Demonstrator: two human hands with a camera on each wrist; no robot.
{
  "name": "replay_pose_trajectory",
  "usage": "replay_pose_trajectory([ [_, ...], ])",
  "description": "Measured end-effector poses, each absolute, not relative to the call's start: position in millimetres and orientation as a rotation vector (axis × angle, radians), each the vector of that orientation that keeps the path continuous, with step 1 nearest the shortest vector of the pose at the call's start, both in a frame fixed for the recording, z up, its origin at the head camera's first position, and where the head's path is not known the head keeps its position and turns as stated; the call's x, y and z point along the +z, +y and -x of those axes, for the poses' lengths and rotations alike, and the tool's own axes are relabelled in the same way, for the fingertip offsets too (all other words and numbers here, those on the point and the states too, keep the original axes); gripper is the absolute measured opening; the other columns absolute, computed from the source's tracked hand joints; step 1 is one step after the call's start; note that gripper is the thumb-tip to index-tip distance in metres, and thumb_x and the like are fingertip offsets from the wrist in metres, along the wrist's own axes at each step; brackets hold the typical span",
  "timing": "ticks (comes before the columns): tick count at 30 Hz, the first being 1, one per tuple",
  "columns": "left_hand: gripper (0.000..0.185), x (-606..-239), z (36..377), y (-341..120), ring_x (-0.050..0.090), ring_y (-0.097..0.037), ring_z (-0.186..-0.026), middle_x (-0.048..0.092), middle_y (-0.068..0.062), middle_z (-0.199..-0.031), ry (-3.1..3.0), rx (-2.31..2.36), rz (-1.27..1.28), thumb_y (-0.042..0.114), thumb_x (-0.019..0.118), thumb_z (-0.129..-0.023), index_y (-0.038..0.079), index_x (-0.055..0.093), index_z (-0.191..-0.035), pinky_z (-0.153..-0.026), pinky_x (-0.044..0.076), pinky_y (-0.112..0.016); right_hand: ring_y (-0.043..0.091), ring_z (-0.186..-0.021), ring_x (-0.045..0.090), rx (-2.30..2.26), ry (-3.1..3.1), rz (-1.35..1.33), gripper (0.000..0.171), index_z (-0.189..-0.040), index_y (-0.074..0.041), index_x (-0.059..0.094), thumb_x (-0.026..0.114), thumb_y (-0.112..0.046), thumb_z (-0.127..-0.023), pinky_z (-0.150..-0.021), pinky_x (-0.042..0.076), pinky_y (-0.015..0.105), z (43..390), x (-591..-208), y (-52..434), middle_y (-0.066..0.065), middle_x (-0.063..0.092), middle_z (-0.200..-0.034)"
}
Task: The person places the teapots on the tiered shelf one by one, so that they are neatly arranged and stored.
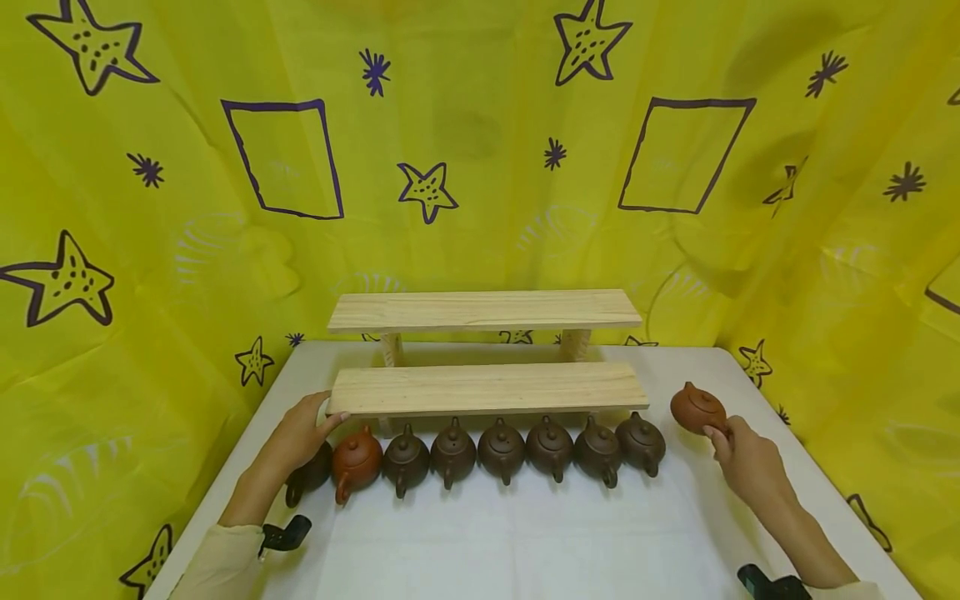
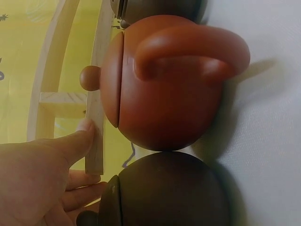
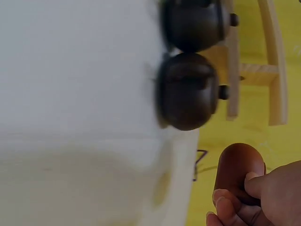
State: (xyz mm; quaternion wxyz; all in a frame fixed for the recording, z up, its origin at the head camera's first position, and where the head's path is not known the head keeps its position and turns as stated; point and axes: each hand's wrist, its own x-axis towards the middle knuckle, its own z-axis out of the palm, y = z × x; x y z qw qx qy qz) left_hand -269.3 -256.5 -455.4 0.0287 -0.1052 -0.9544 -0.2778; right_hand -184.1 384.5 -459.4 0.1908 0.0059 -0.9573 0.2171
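My right hand (image 1: 753, 467) pinches a small reddish-brown clay teapot (image 1: 696, 408) by its handle, held up to the right of the wooden shelf (image 1: 487, 390). In the right wrist view, thumb and fingers close around the handle side of this teapot (image 3: 237, 167). At the shelf's left end, my left hand (image 1: 298, 432) grips the lower board, its thumb on the front edge and its fingers around the end. Right below that hand sit a dark teapot (image 1: 309, 475), partly hidden by the wrist, and an orange-red teapot (image 1: 356, 458).
Several dark brown teapots (image 1: 501, 450) continue the row along the shelf's front, handles toward me. Behind and higher runs the upper board (image 1: 483, 310). A white-covered table (image 1: 525, 542) bears everything, and a yellow patterned curtain (image 1: 487, 242) surrounds it.
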Motion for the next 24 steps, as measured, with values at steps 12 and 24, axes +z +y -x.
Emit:
replay_pose_trajectory([
  [12,0.059,-459.8,269.8,-257.0,0.047,-0.060,-0.137,0.053,-0.041,-0.144,-2.932,-0.879,0.351,0.025,0.066,-0.105,-0.016,0.050,-0.144,-0.114,0.038,-0.071,0.023,-0.056,0.053,0.648,-2.671,-0.009,0.030,-0.099,0.010,0.053,0.052,-0.017,-0.112,-0.047,0.039,0.032,232.6,-382.4,362.1,0.017,0.066,-0.074],
  [24,0.059,-459.4,272.1,-254.7,0.047,-0.059,-0.137,0.053,-0.041,-0.144,-2.929,-0.875,0.340,0.026,0.067,-0.105,-0.016,0.050,-0.144,-0.114,0.038,-0.071,0.038,-0.068,0.056,0.612,-2.730,-0.045,0.038,-0.108,0.015,0.055,0.052,-0.022,-0.112,-0.059,0.043,0.042,296.2,-334.0,322.9,0.024,0.060,-0.081],
])
